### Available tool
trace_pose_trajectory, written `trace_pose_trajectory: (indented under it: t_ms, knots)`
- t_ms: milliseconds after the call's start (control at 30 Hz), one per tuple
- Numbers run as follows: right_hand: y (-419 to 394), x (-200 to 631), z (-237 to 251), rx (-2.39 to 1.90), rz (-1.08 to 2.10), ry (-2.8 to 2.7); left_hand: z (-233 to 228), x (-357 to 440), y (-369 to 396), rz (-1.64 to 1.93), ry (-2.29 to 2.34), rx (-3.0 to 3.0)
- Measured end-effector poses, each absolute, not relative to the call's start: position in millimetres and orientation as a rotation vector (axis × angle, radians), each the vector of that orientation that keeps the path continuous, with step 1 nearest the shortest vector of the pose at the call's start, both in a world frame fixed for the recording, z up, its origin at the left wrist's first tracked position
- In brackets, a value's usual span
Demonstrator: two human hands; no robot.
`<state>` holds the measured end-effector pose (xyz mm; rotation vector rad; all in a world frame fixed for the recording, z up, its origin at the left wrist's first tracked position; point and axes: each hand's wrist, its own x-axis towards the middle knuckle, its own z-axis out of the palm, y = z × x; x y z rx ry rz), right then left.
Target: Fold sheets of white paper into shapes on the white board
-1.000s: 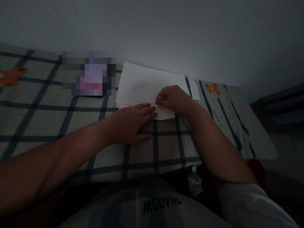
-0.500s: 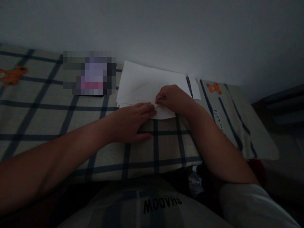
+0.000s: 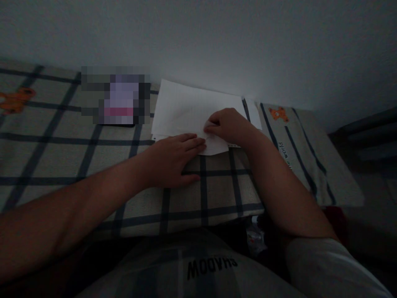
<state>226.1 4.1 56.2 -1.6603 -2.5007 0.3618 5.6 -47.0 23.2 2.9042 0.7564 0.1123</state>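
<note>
A smaller piece of white paper [image 3: 216, 146] lies over the near part of a larger white sheet [image 3: 186, 97]. My left hand [image 3: 172, 160] lies flat, its fingertips resting on the smaller paper and its thumb out on the cloth. Just to the right, my right hand [image 3: 228, 127] is closed in a pinch on a raised, folded part of that paper. The fingers partly hide the fold.
A checked tablecloth [image 3: 93, 198] covers the table against a pale wall [image 3: 198, 41]. To the left lies a blurred-out device [image 3: 122, 99] with a lit screen. A narrow white paper strip [image 3: 254, 114] is right of the sheet.
My right hand has shifted slightly up and away from the left fingertips, lifting the pinched paper a little. My left hand stays nearly in place.
</note>
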Motion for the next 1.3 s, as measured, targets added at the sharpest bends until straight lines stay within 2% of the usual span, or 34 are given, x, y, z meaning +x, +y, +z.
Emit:
trace_pose_trajectory:
  t_ms: [333, 667, 1033, 1300]
  knots:
    - [4.2, 221.9, 54.2, -1.666, 0.293, -2.565, 21.2, 5.8, -44.3, 0.172, 0.748, 2.939]
    - [2.1, 219.0, 53.9, -1.652, 0.357, -2.506, 14.5, 12.5, -41.4, 0.209, 0.87, 3.0]
    - [18.1, 273.9, 50.7, -1.609, 0.931, -2.156, 15.1, 12.3, -42.0, 0.183, 0.872, 2.976]
    - [18.4, 276.6, 43.9, -1.525, 1.086, -2.132, 16.6, 12.6, -43.9, 0.164, 0.881, 2.986]
